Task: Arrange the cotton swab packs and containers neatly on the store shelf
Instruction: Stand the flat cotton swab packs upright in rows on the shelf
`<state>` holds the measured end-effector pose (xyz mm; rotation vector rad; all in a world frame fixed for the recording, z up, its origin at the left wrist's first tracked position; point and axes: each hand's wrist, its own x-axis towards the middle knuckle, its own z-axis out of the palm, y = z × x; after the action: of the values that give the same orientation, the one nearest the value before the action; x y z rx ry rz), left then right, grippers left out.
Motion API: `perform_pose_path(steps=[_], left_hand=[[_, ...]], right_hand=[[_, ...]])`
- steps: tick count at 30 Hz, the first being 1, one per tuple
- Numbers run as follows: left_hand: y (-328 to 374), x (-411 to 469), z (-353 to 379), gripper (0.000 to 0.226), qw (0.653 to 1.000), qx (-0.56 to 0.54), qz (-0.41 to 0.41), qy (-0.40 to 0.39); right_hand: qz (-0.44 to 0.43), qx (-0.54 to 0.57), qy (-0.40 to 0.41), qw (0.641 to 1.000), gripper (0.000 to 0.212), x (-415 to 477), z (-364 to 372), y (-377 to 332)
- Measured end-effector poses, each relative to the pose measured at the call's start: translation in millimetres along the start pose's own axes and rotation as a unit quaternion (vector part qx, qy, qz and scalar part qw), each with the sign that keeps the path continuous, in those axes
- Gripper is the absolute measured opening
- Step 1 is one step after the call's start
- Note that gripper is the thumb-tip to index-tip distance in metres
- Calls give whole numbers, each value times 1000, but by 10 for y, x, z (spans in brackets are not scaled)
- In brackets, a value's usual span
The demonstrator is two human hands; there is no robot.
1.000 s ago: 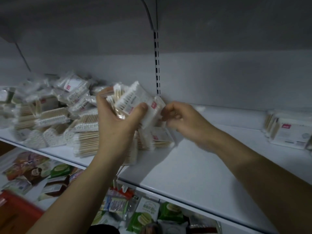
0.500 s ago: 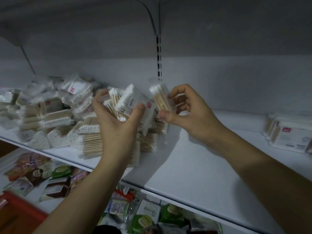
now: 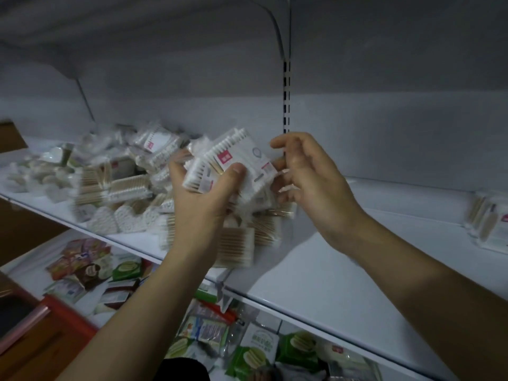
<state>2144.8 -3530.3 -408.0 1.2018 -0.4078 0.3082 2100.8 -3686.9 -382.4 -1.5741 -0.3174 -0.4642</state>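
Note:
My left hand grips a fanned stack of cotton swab packs, white with red labels, its thumb pressed on the top pack. My right hand is at the stack's right edge; its thumb and curled lower fingers pinch that edge while the index finger lifts free. Both hands hover above the white store shelf. A loose heap of swab packs covers the shelf's left part, behind and below my left hand.
A small stack of swab packs sits on the shelf at far right. A slotted upright runs up the back wall. Below the shelf lie snack and wipe packets. A red edge shows at lower left.
My right hand has brought the single pack it held apart against the right side of the stack in my left hand. Both hands have moved slightly right.

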Motion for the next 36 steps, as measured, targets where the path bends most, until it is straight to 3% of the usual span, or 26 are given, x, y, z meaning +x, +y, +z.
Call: perform_pose_path(steps=[1, 3, 6, 9, 11, 13, 16, 21, 24, 27, 33, 36], left_hand=[[12, 17, -62, 59, 1000, -2, 14, 13], [48, 25, -156, 66, 998, -1, 48, 32], [101, 7, -261, 82, 997, 0, 69, 46], [116, -11, -314, 83, 996, 5, 72, 46], [122, -26, -301, 93, 996, -10, 69, 48], [134, -43, -264, 98, 997, -17, 71, 41], [110, -66, -196, 81, 997, -8, 74, 21], [48, -104, -62, 70, 998, -6, 55, -11], [13, -101, -32, 62, 999, 9, 50, -9], [-43, -78, -46, 53, 999, 11, 35, -1], [-122, -65, -60, 48, 1000, 9, 19, -1], [-125, -76, -66, 62, 1000, 2, 17, -7]], right_hand=[[26, 4, 29, 999, 24, 7, 50, 35], [38, -116, 21, 992, 7, 9, 119, 155], [11, -339, -151, 929, 34, -110, 232, 331], [-25, -513, -198, 835, 55, -203, 324, 461], [-22, -495, -188, 848, 55, -201, 296, 481], [18, -416, -175, 892, 50, -194, 206, 480], [72, -340, -108, 931, 46, -201, -29, 449], [108, -363, 60, 924, 44, -198, -479, 435], [157, -392, 109, 900, 51, -209, -667, 491], [180, -347, 167, 905, 55, -212, -740, 563], [178, -384, 154, 893, 60, -146, -714, 725], [169, -370, 146, 902, 76, -144, -682, 718]])
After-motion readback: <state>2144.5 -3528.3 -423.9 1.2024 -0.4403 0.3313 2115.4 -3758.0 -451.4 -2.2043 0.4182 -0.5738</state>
